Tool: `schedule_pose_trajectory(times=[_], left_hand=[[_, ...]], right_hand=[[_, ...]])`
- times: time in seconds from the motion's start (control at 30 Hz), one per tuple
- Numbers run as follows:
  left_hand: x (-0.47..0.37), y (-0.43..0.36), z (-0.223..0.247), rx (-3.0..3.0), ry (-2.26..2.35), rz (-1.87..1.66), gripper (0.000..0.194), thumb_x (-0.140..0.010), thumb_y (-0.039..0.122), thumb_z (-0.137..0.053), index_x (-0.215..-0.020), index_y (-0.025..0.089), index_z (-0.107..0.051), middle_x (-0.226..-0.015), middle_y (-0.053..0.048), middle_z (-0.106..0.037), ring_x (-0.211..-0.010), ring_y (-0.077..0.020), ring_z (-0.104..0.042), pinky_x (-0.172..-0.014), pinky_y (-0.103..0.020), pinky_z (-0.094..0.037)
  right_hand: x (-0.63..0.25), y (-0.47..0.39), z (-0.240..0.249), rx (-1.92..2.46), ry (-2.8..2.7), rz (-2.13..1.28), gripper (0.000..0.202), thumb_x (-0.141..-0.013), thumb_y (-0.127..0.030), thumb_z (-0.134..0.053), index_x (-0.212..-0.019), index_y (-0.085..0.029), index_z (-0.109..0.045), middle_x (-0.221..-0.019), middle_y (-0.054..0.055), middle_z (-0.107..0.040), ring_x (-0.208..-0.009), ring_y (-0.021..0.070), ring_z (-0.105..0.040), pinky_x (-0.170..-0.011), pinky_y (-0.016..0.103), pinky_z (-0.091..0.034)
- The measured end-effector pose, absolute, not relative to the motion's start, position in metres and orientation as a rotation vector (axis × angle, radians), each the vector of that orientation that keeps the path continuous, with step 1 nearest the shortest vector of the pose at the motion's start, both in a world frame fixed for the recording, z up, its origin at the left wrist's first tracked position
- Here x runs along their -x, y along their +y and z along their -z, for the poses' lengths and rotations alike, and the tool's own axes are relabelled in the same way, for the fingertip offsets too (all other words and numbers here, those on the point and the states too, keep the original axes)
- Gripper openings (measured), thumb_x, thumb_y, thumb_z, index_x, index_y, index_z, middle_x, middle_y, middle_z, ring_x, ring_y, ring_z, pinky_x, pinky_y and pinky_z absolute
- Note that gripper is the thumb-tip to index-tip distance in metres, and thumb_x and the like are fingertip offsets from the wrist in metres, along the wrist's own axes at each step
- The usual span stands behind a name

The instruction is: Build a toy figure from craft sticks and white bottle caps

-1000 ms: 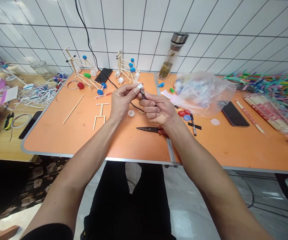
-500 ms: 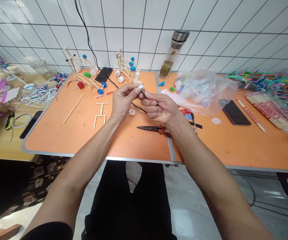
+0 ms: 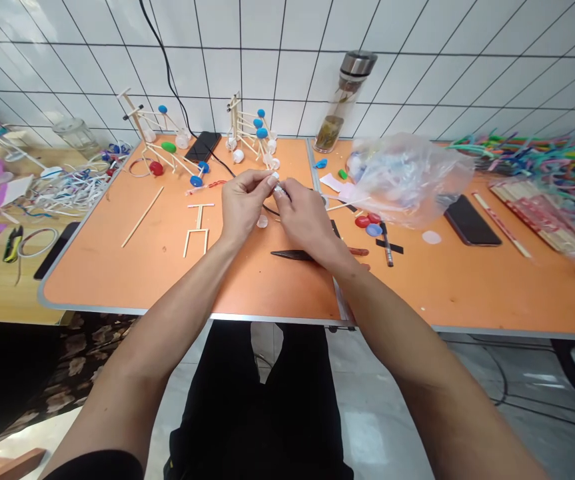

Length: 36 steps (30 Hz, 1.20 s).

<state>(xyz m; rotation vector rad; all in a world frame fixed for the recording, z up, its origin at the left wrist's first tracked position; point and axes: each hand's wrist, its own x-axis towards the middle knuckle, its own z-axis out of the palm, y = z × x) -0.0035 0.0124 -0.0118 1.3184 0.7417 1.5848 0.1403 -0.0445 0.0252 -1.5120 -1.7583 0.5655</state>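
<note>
Nearest, on an orange table (image 3: pixel 247 293): pliers (image 3: pixel 291 255), lying flat and partly covered from view. Just beyond the pliers, raised above the table, two bare hands close together: left hand (image 3: pixel 240 207) pinching a small white piece (image 3: pixel 275 177) between thumb and fingers; right hand (image 3: pixel 307 217) with fingers bent and tips brought up to that same piece, too hidden to tell whether gripping it. Left of the pliers, a small frame of wooden sticks (image 3: pixel 198 231), then a loose stick (image 3: pixel 142 217). Right of the pliers, a pen (image 3: pixel 388 255) and, farther right, a dark phone (image 3: pixel 473 221). Well beyond the pliers, to the right, a crumpled clear plastic bag (image 3: pixel 410 180); to the left, a stick model with red, green and blue balls (image 3: pixel 138 125). Farthest beyond the pliers, a tall bottle (image 3: pixel 338 110) near a white tiled wall (image 3: pixel 262 67).
</note>
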Motion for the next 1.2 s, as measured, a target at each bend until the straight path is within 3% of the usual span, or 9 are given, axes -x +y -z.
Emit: schedule_pose_trajectory(times=[0.13,0.2,0.4,0.47,0.57,0.73,1.0,1.1,1.2], left_hand=[[0.004,0.01,0.001,-1.277,0.634,-1.536,0.031,-0.086,0.052,-0.1,-0.096,0.025,-0.087,-0.096,-0.004,-0.085,-0.082,-0.0159,-0.077,-0.087,-0.036,-0.067],[0.005,0.01,-0.001,-1.276,0.618,-1.541,0.031,-0.087,0.051,-0.1,-0.098,0.025,-0.087,-0.099,-0.004,-0.085,-0.082,-0.0154,-0.077,-0.088,-0.035,-0.067],[0.007,0.019,0.018,-1.314,0.82,-1.509,0.041,-0.08,0.058,-0.102,-0.085,0.021,-0.085,-0.08,-0.002,-0.081,-0.072,-0.0141,-0.073,-0.075,-0.029,-0.066],[0.007,0.02,0.022,-1.319,0.851,-1.488,0.043,-0.079,0.059,-0.102,-0.083,0.02,-0.084,-0.077,-0.002,-0.08,-0.07,-0.0137,-0.072,-0.073,-0.028,-0.065],[0.007,0.017,0.017,-1.336,0.78,-1.518,0.042,-0.08,0.059,-0.102,-0.087,0.021,-0.085,-0.081,-0.003,-0.082,-0.075,-0.0153,-0.075,-0.078,-0.03,-0.067],[0.005,0.011,0.005,-1.317,0.625,-1.55,0.032,-0.087,0.054,-0.098,-0.098,0.025,-0.088,-0.096,-0.004,-0.085,-0.079,-0.0155,-0.076,-0.086,-0.035,-0.068],[0.002,0.017,0.016,-1.308,0.816,-1.588,0.026,-0.087,0.047,-0.099,-0.095,0.024,-0.089,-0.091,-0.004,-0.085,-0.09,-0.0208,-0.082,-0.086,-0.033,-0.067],[0.005,0.014,0.01,-1.332,0.749,-1.588,0.031,-0.086,0.051,-0.1,-0.096,0.024,-0.089,-0.096,-0.005,-0.087,-0.093,-0.0209,-0.082,-0.088,-0.035,-0.069],[0.008,0.011,0.001,-1.351,0.657,-1.556,0.033,-0.086,0.055,-0.1,-0.099,0.027,-0.089,-0.102,-0.005,-0.087,-0.096,-0.0212,-0.083,-0.089,-0.038,-0.071]], right_hand=[[-0.163,-0.037,-0.044,0.972,-1.388,-1.681,0.021,-0.111,-0.045,-0.061,-0.105,-0.025,-0.059,-0.066,-0.011,-0.032,-0.048,0.0101,-0.016,-0.044,0.023,-0.017],[-0.167,-0.034,-0.044,0.886,-1.337,-1.753,0.021,-0.111,-0.045,-0.06,-0.104,-0.025,-0.059,-0.066,-0.012,-0.027,-0.048,0.0093,-0.009,-0.044,0.022,-0.013],[-0.135,-0.042,-0.014,1.625,-1.849,-0.414,0.02,-0.115,-0.032,-0.049,-0.117,-0.02,-0.065,-0.1,0.012,-0.076,-0.083,0.0251,-0.066,-0.073,0.033,-0.045],[-0.13,-0.043,-0.01,1.753,-1.941,-0.19,0.024,-0.115,-0.026,-0.045,-0.124,-0.018,-0.065,-0.111,0.017,-0.079,-0.095,0.0307,-0.071,-0.079,0.036,-0.046],[-0.139,-0.039,-0.018,1.525,-1.774,-0.651,0.022,-0.116,-0.038,-0.049,-0.114,-0.022,-0.064,-0.095,0.01,-0.072,-0.082,0.025,-0.064,-0.067,0.031,-0.043],[-0.16,-0.031,-0.033,0.996,-1.521,-1.526,0.026,-0.113,-0.05,-0.053,-0.104,-0.026,-0.059,-0.067,-0.011,-0.03,-0.05,0.0119,-0.015,-0.045,0.024,-0.021],[-0.13,-0.043,-0.014,1.678,-1.873,-0.231,0.024,-0.116,-0.035,-0.046,-0.123,-0.021,-0.064,-0.104,0.014,-0.078,-0.095,0.0303,-0.069,-0.075,0.034,-0.044],[-0.138,-0.044,-0.025,1.504,-1.782,-0.54,0.023,-0.116,-0.039,-0.046,-0.115,-0.023,-0.063,-0.089,0.007,-0.07,-0.075,0.0223,-0.06,-0.066,0.031,-0.041],[-0.156,-0.04,-0.041,1.121,-1.583,-1.31,0.027,-0.115,-0.046,-0.046,-0.103,-0.026,-0.057,-0.068,-0.008,-0.036,-0.052,0.0133,-0.023,-0.05,0.025,-0.025]])
